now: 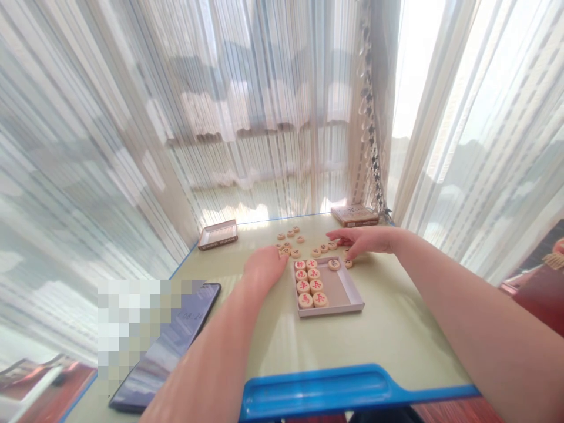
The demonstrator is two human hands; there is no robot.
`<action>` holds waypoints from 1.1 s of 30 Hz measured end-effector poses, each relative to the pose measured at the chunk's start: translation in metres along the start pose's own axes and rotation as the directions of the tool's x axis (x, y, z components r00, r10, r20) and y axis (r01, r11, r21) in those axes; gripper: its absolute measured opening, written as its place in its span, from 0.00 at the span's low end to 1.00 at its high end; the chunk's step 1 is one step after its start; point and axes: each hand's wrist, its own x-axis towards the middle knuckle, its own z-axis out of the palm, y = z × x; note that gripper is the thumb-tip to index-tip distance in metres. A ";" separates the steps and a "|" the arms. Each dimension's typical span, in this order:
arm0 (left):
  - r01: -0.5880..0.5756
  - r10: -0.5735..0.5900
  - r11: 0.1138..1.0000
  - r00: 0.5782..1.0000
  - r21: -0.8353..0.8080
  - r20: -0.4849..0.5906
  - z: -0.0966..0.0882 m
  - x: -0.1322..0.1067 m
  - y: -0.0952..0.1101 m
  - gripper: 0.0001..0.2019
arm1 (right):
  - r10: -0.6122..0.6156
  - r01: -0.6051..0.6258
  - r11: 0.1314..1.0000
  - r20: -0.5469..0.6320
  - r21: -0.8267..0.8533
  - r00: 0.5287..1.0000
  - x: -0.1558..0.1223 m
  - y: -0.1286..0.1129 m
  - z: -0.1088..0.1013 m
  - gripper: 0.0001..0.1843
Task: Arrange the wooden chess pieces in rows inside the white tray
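An open shallow box [341,308] lies on the table in front of me. Two columns of xiangqi pieces with red characters [313,274] fill its left side, and one piece with a dark character [333,265] sits near its top edge. My left hand [265,264] reaches beyond the box's left side, at a cluster of loose pieces [286,251]; its fingertips are mostly hidden. To the right, my right hand [363,241] is open over the table, fingers apart. Its thumb is close to a piece [348,262] beside the box, and its fingers are above other dark-lettered pieces [324,248].
More loose pieces [300,239] lie farther back. An empty box lid [218,234] is at the back left, and a closed box [355,215] at the back right. A tablet [176,341] lies left of my arm. The table has a blue front edge [317,388]; curtains hang behind.
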 end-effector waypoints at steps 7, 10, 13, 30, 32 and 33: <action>-0.040 0.039 0.999 0.996 -0.008 -0.084 0.002 0.003 0.000 0.16 | 0.088 -0.090 0.996 -0.179 -0.002 0.980 0.010 -0.002 0.010 0.30; -0.045 0.044 0.999 0.995 -0.016 -0.088 0.001 0.002 -0.001 0.16 | 0.090 -0.096 0.995 -0.251 -0.011 0.964 0.010 -0.006 0.011 0.26; -0.030 0.029 0.999 0.996 -0.013 -0.079 -0.001 0.001 0.001 0.16 | 0.089 -0.079 0.996 -0.263 0.048 0.961 0.008 -0.006 0.007 0.23; -0.024 0.023 1.000 0.996 -0.010 -0.082 0.000 0.003 0.003 0.17 | 0.044 -0.070 0.996 -0.350 -0.062 0.936 0.017 -0.007 0.017 0.16; -0.022 0.021 1.000 0.997 -0.007 -0.080 -0.001 0.003 0.003 0.17 | -0.006 -0.039 0.991 -0.348 -0.124 0.938 0.018 -0.015 0.023 0.18; -0.023 0.022 1.000 0.997 -0.007 -0.080 -0.001 0.003 0.003 0.17 | -0.048 -0.008 0.986 -0.322 -0.168 0.945 0.018 -0.018 0.025 0.17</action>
